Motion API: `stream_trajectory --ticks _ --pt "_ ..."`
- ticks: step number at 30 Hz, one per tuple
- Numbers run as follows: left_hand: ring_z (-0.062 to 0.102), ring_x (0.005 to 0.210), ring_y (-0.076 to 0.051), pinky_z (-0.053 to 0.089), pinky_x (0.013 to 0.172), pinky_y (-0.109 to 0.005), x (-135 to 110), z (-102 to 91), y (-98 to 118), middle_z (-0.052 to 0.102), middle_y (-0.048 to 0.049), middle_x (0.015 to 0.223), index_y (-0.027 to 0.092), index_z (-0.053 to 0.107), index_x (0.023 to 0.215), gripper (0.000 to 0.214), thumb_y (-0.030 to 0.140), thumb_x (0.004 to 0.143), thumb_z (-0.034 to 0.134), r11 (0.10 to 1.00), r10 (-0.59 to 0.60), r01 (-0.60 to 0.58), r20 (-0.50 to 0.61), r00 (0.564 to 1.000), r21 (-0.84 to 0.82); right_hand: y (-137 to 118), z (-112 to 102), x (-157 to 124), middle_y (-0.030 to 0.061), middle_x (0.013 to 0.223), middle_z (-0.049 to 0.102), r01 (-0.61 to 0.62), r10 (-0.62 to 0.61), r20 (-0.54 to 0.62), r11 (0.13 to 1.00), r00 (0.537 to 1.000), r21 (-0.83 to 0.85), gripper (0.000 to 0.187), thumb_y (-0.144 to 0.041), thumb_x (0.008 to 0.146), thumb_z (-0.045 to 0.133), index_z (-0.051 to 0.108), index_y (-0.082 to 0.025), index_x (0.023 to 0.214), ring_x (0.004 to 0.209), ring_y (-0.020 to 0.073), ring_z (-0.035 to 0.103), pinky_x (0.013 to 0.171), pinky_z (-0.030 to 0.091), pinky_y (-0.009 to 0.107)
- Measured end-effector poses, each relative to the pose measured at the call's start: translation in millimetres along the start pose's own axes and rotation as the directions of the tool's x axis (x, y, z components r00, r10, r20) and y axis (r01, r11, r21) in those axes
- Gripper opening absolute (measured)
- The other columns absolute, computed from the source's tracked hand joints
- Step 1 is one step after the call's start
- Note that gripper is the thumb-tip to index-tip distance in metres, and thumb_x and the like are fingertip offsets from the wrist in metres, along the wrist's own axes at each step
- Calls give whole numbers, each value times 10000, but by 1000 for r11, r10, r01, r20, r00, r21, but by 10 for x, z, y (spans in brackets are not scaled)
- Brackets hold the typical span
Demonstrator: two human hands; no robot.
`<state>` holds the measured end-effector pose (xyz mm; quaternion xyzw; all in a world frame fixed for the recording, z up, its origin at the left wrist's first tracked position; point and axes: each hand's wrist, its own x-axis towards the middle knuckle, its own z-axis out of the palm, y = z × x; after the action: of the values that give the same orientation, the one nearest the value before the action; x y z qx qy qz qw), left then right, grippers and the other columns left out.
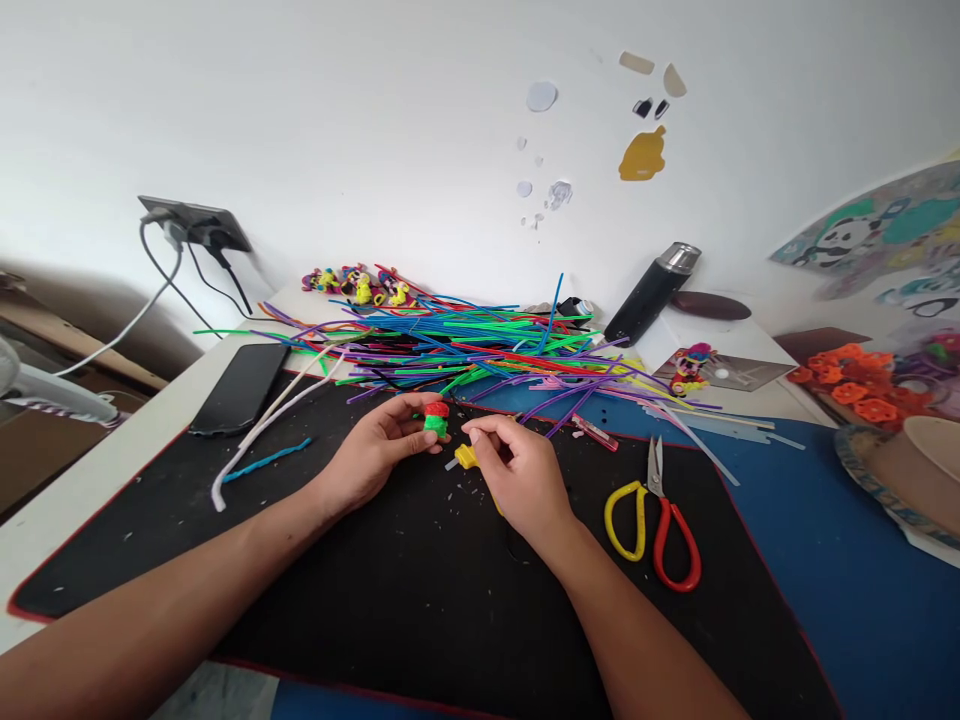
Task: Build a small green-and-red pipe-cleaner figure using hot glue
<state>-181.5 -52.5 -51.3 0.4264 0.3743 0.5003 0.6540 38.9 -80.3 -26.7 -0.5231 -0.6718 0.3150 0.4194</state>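
Note:
My left hand point(375, 440) pinches a small fuzzy piece point(436, 420), red on top and green below, that looks made of pipe cleaner. Close to its right is my right hand point(521, 465), thumb and forefinger pressed together; anything between those fingertips is too small to make out. Just under them lies a yellow object point(466, 457) with a pale translucent tip, partly hidden by the right hand. Behind both hands spreads a heap of pipe cleaners point(465, 340) in blue, green, purple and red.
Scissors point(655, 515) with one yellow and one red handle rest on the black mat point(360, 600). A phone point(240, 388), a twisted blue pipe cleaner point(268, 460) and white strips lie left. At the back are small figures point(360, 285) and a leaning black flask point(652, 295).

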Motion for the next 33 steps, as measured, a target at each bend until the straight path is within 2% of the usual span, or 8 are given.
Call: stream_trajectory --ticks 10,17,26,33 --pt "801 973 -234 700 819 -329 0 11 3 793 -63 1168 228 858 1192 479 231 755 1053 1000 11 -11 3 1000 13 1 9 -2 0 688 672 19 -19 11 999 1000 -26 292 -367 1051 601 863 -238 1054 606 168 597 605 443 298" --pt "816 960 -223 706 794 -295 -4 8 7 803 -54 1139 244 874 1208 490 235 756 1064 1000 16 -15 14 1000 -13 0 -1 -3 3 702 679 16 -16 20 999 1000 -38 293 -365 1053 599 860 -231 1060 617 166 598 615 444 298" --pt "811 937 -195 717 809 -262 -65 34 38 827 -62 1170 256 902 1194 481 255 748 1080 994 -75 78 39 996 -76 -14 2 -2 -32 644 605 2 -2 -11 1000 1000 -9 258 -382 1016 649 851 -224 1048 582 145 550 619 432 288" --pt "826 956 -211 720 784 -244 -95 76 65 834 -76 1140 236 903 1189 512 264 717 1101 988 -124 127 35 992 -87 5 -4 -12 -29 676 650 86 -88 -15 991 996 -98 192 -298 1033 647 823 -231 994 575 134 533 633 414 284"
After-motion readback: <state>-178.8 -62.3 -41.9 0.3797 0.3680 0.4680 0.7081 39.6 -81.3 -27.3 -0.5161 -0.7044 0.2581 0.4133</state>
